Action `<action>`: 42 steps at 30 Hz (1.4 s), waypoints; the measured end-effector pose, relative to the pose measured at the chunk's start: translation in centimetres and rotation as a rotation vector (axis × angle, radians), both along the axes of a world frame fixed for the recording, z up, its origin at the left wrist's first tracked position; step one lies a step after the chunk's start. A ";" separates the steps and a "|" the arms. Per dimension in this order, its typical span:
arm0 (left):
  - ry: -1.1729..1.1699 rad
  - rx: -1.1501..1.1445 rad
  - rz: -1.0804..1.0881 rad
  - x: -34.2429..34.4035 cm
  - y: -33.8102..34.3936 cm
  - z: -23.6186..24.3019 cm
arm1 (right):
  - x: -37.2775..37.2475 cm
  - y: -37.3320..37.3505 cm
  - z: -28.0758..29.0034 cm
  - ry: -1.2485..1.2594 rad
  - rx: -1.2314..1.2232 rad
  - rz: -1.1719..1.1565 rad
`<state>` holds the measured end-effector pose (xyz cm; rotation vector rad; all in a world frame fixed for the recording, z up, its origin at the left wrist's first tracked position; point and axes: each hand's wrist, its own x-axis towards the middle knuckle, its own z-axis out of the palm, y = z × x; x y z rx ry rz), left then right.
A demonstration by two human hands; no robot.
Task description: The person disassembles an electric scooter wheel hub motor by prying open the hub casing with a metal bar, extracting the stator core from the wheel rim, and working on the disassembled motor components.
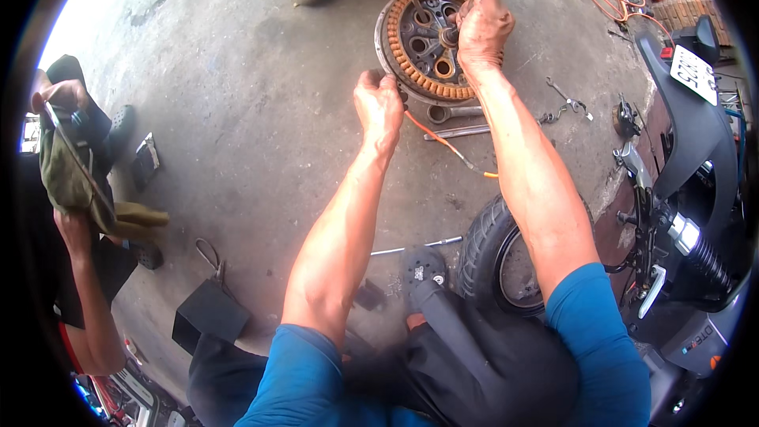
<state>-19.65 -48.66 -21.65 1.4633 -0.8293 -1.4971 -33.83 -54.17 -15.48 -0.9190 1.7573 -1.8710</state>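
Copper-brown-ringed wheel part (411,46), one, left fingers (383,87) closed on its rim (383,52), right fingers (473,22) at its hub (448,37), hold unclear; one tyre (484,257).

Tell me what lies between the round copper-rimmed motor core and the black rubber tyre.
In the head view, a thick grey metal spanner, a long silver metal rod and a thin orange cable lie between the core and tyre.

Short, plain sleeves (589,308) of a blue top (356,413) end above bare forearms (336,229) and hands (378,108), with loose dark grey trousers (498,356) worn below and a dark, rounded, perforated clog (419,267) bearing a small, pale, round badge (439,278).
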 end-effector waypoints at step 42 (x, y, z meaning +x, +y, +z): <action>0.061 -0.113 0.098 -1.0 0.8 -2.5 | 0.4 0.1 0.1 -0.048 -0.121 -0.063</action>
